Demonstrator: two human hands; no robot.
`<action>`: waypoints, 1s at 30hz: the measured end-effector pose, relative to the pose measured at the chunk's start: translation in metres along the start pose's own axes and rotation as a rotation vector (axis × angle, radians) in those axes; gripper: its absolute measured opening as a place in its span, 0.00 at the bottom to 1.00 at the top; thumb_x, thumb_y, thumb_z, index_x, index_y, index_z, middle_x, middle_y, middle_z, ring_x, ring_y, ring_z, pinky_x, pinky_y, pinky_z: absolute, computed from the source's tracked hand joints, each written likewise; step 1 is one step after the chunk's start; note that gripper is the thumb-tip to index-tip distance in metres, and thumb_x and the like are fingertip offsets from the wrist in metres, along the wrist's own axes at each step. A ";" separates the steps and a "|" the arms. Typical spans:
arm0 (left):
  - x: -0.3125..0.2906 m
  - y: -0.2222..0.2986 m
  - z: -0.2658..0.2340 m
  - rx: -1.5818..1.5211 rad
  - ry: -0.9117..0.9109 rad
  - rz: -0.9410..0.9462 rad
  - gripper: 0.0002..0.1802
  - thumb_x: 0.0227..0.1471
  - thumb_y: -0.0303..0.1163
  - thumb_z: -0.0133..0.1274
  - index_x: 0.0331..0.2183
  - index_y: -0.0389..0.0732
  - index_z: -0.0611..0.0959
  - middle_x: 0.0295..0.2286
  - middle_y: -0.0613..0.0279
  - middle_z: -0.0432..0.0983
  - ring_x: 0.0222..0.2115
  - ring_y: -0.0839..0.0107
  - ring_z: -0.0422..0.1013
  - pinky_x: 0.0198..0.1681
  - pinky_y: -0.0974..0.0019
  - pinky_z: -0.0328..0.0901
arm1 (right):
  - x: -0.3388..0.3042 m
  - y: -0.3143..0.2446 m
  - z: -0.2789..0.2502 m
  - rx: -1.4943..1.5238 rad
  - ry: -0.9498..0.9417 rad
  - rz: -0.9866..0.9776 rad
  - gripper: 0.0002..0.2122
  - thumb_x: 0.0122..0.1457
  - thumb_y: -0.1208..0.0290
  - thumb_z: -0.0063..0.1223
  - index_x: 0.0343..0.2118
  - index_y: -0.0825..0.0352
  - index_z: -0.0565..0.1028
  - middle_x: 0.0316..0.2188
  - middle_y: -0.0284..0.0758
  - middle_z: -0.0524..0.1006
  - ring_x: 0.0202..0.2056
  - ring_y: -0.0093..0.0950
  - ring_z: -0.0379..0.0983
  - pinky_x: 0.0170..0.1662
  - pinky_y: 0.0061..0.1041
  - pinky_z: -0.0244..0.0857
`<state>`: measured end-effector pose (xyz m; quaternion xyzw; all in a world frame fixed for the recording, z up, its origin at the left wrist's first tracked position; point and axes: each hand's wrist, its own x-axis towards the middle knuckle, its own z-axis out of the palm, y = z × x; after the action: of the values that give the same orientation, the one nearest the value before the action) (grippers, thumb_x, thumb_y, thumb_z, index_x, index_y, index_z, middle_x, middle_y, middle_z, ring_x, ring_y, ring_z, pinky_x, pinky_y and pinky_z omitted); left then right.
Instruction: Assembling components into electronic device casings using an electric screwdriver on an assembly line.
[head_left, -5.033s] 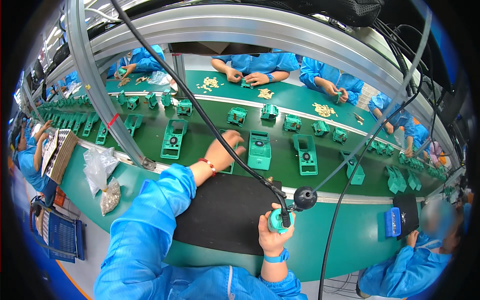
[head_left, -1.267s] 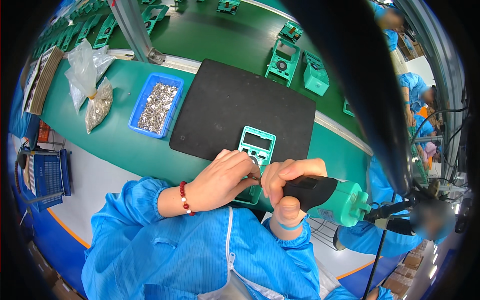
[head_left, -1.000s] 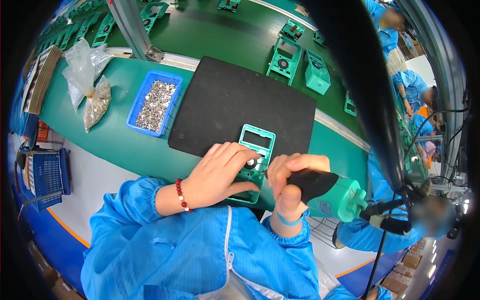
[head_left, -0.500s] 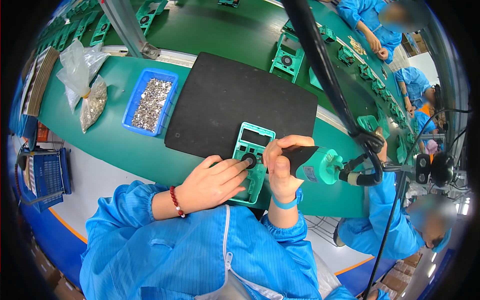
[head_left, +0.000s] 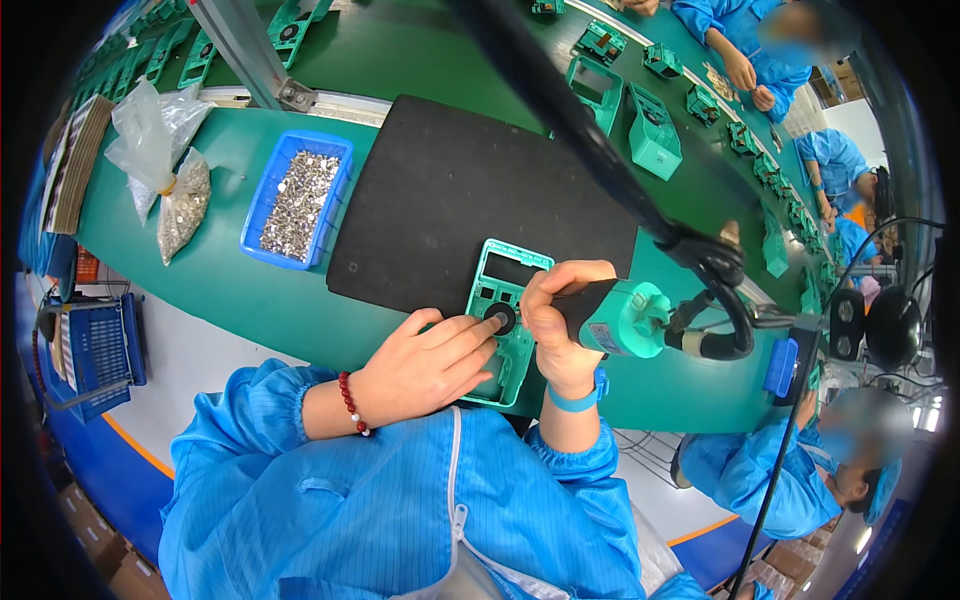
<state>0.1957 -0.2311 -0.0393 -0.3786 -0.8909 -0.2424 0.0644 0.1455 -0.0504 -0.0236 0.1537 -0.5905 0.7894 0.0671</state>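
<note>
Head view: your left hand lies flattened, fingers side by side and clamped on nothing, its fingertips on the round black disc of the green housing. That housing lies with its far end over the black mat and its near end beside your jacket. Your right hand is wrapped round the green-and-black driver; its bit is hidden. The housing looks like moulded plastic, so expect it light, stiff and apt to skid; hold its long outer walls, sparing the disc. The driver probably weighs more, its cable dragging at the rear; grasp the dark section.
</note>
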 end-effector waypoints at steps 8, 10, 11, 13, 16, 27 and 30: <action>0.004 0.002 0.000 -0.006 0.022 0.004 0.25 0.49 0.38 0.62 0.48 0.41 0.80 0.47 0.62 0.75 0.45 0.69 0.71 0.47 0.62 0.62 | -0.002 0.014 -0.014 0.118 -0.016 -0.028 0.17 0.54 0.72 0.67 0.40 0.69 0.68 0.23 0.31 0.70 0.21 0.19 0.66 0.25 0.19 0.61; 0.007 0.004 0.000 -0.014 0.025 -0.011 0.25 0.49 0.38 0.62 0.48 0.40 0.79 0.48 0.62 0.74 0.45 0.69 0.70 0.47 0.62 0.62 | -0.006 0.016 -0.013 0.163 -0.026 -0.035 0.17 0.51 0.83 0.67 0.41 0.70 0.70 0.29 0.34 0.75 0.26 0.18 0.71 0.30 0.18 0.66; 0.008 0.004 -0.001 -0.025 0.027 -0.027 0.26 0.48 0.39 0.62 0.49 0.40 0.79 0.48 0.61 0.74 0.45 0.69 0.70 0.47 0.62 0.62 | -0.007 0.016 -0.007 0.043 0.033 -0.085 0.16 0.55 0.74 0.66 0.41 0.70 0.68 0.23 0.32 0.71 0.21 0.19 0.66 0.25 0.19 0.62; 0.007 0.003 0.001 -0.009 0.015 -0.021 0.27 0.48 0.39 0.62 0.49 0.39 0.79 0.49 0.61 0.73 0.45 0.68 0.69 0.47 0.62 0.62 | -0.004 0.013 0.001 -0.069 0.084 -0.142 0.18 0.58 0.66 0.65 0.40 0.70 0.66 0.17 0.30 0.68 0.16 0.19 0.62 0.20 0.20 0.58; 0.007 0.003 -0.001 0.010 -0.022 -0.014 0.29 0.48 0.39 0.62 0.50 0.37 0.78 0.51 0.61 0.72 0.45 0.69 0.68 0.47 0.63 0.62 | -0.001 -0.002 0.007 -0.162 0.073 -0.094 0.17 0.59 0.71 0.63 0.43 0.73 0.67 0.19 0.32 0.69 0.18 0.20 0.65 0.23 0.21 0.62; 0.008 -0.067 -0.063 0.082 0.191 -0.146 0.14 0.48 0.28 0.59 0.41 0.38 0.82 0.42 0.54 0.75 0.41 0.55 0.73 0.42 0.53 0.67 | -0.012 -0.043 -0.002 -0.168 0.120 -0.171 0.23 0.59 0.55 0.64 0.42 0.68 0.66 0.13 0.27 0.64 0.14 0.18 0.57 0.19 0.19 0.54; -0.014 -0.120 -0.095 0.381 0.062 -0.501 0.11 0.47 0.27 0.59 0.36 0.38 0.81 0.34 0.53 0.75 0.39 0.53 0.73 0.41 0.53 0.67 | -0.014 -0.045 -0.002 -0.171 0.089 -0.194 0.22 0.59 0.56 0.63 0.42 0.68 0.66 0.13 0.27 0.64 0.14 0.18 0.58 0.18 0.19 0.53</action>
<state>0.1145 -0.3569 -0.0062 -0.1207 -0.9835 -0.0908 0.0997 0.1714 -0.0340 0.0129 0.1687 -0.6345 0.7319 0.1823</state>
